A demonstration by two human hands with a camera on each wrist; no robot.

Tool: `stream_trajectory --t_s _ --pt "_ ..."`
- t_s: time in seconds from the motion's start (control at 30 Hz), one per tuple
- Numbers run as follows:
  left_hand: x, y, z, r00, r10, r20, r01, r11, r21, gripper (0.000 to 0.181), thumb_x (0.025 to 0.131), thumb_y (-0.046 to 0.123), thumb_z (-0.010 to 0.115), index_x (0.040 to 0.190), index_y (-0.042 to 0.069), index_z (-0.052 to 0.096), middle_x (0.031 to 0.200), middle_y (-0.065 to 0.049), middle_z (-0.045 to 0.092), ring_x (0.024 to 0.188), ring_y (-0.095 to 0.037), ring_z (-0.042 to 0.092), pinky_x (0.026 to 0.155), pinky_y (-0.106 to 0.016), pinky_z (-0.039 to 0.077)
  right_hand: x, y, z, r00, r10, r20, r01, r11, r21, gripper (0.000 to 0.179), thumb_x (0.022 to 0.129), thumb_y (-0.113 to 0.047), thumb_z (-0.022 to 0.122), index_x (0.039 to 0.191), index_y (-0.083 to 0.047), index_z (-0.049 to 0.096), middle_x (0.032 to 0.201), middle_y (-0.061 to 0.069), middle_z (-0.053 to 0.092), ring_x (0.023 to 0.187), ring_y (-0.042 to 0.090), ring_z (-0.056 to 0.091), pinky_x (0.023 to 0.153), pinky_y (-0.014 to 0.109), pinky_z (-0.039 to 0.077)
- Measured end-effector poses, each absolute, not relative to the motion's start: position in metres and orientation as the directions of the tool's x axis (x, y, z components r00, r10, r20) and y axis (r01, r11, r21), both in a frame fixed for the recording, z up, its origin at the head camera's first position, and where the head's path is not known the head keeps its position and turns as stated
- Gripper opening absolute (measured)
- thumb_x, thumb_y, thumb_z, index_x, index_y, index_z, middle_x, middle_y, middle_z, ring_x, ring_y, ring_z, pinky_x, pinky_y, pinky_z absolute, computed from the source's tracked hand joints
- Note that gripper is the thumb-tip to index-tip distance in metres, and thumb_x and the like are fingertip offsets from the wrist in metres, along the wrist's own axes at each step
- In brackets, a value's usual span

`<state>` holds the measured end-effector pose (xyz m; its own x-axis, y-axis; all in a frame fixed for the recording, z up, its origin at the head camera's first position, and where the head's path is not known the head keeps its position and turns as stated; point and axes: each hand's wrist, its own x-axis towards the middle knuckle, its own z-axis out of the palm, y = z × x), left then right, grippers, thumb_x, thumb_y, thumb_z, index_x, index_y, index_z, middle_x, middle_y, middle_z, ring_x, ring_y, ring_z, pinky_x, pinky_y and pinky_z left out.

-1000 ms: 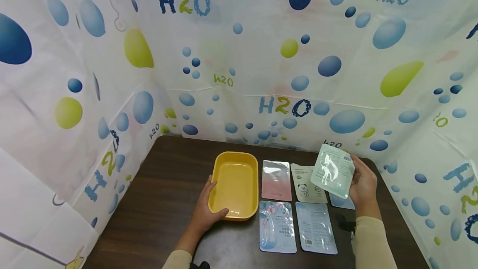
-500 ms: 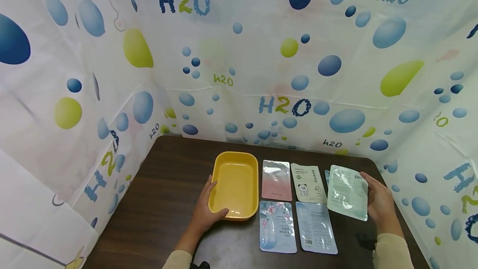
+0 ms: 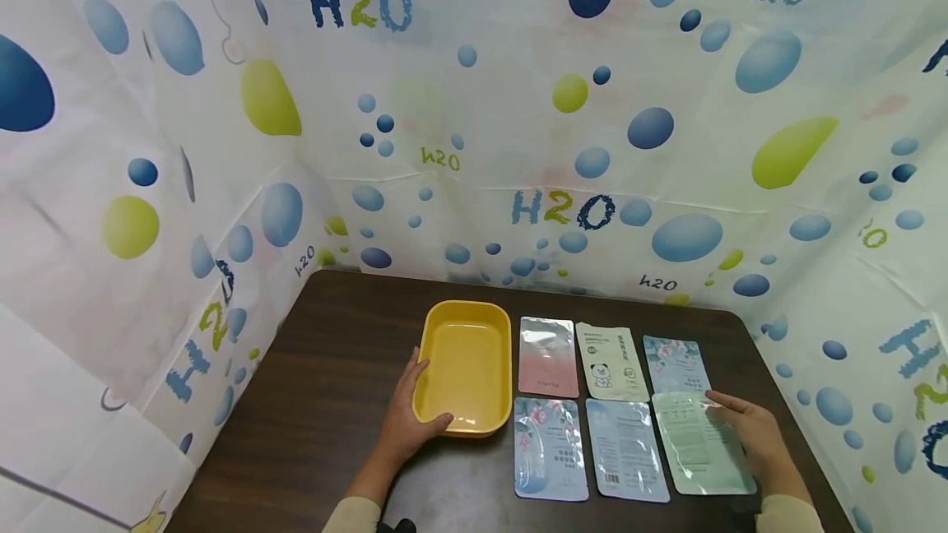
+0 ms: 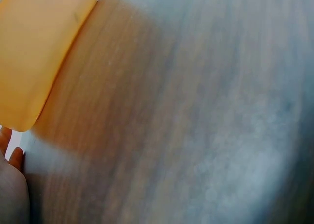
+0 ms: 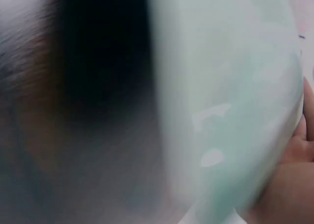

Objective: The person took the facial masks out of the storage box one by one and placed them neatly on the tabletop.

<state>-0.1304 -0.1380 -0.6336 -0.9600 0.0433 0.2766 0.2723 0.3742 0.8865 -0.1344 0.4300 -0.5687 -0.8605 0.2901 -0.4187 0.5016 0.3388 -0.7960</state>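
My left hand (image 3: 409,411) grips the near left corner of a yellow plastic tray (image 3: 507,368), its thumb along the near edge and fingers against the left side. In the left wrist view, the tray's outer wall (image 4: 39,52) shows at top left, with part of the hand (image 4: 12,180) below. My right hand (image 3: 759,442) holds a pale green sheet mask packet (image 3: 692,451) by its right edge, low over the table at the front right of the packets. In the right wrist view the packet (image 5: 230,87) is blurred and covers much of the hand (image 5: 294,170).
Beside the tray lie a pink-silver packet (image 3: 548,356), a cream bear packet (image 3: 611,362) and a blue floral packet (image 3: 676,364) behind. In front are another floral packet (image 3: 550,451) and a light blue packet (image 3: 627,451). A patterned curtain (image 3: 474,146) surrounds the brown table (image 3: 296,418).
My right hand has brought the green packet down and toward me, from above the back right packets to the front right. The back floral packet has come into view. The left hand stays on the tray.
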Motion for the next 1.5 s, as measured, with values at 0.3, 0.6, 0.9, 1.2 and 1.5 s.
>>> stream_trajectory --t_s 0.3,0.6,0.9,1.2,1.5 --pt "-0.130 -0.139 -0.633 -0.963 0.046 0.267 0.264 0.381 0.886 0.098 0.068 0.031 0.090 0.153 0.011 0.045 0.171 -0.004 0.024 0.153 -0.033 0.030 0.115 -0.053 0.034 -0.122 0.421 -0.582 -0.898 0.309 -0.314 0.436 0.520 -0.734 0.047 0.091 -0.010 0.068 0.135 0.005 0.061 0.148 0.036 0.046 0.099 0.027 0.063 0.078 0.032 0.050" --pt "-0.130 -0.140 -0.633 -0.962 0.056 0.267 0.268 0.372 0.889 0.098 0.069 0.032 0.090 0.153 0.011 0.044 0.171 -0.007 0.023 0.153 -0.035 0.030 0.113 -0.064 0.033 -0.114 0.412 -0.591 -0.876 0.400 -0.270 0.469 0.569 -0.676 0.048 0.088 -0.003 0.066 0.135 0.007 0.060 0.150 0.039 0.040 0.134 0.054 0.042 0.109 0.064 0.033" --pt "-0.130 -0.143 -0.632 -0.965 0.047 0.258 0.258 0.349 0.901 0.099 0.068 0.028 0.090 0.153 0.008 0.044 0.171 -0.006 0.022 0.154 -0.028 0.027 0.118 -0.039 0.031 -0.106 0.402 -0.596 -0.885 0.439 -0.154 0.447 0.712 -0.541 0.050 0.082 -0.009 0.072 0.128 0.006 0.062 0.143 0.041 0.046 0.130 0.059 0.042 0.108 0.069 0.033" --pt "-0.130 -0.150 -0.637 -0.936 0.044 0.349 0.346 0.298 0.890 0.114 0.062 0.023 0.096 0.157 0.003 0.036 0.169 -0.017 0.026 0.149 0.007 0.021 0.112 -0.003 0.017 -0.101 0.384 -0.587 -0.873 0.486 -0.039 0.428 0.726 -0.538 0.048 0.084 -0.010 0.072 0.125 0.011 0.063 0.131 0.039 0.054 0.122 0.055 0.050 0.102 0.066 0.038" --pt "-0.135 -0.160 -0.602 -0.947 0.025 0.321 0.312 0.325 0.893 0.061 0.100 0.012 0.058 0.157 0.004 0.037 0.170 -0.018 0.022 0.156 -0.037 0.022 0.124 -0.054 0.022 -0.104 0.362 -0.558 -0.768 0.606 -0.205 0.077 -0.231 -0.970 0.031 0.101 -0.020 0.065 0.129 -0.009 0.064 0.109 -0.009 0.070 0.097 0.003 0.070 0.078 0.015 0.055"
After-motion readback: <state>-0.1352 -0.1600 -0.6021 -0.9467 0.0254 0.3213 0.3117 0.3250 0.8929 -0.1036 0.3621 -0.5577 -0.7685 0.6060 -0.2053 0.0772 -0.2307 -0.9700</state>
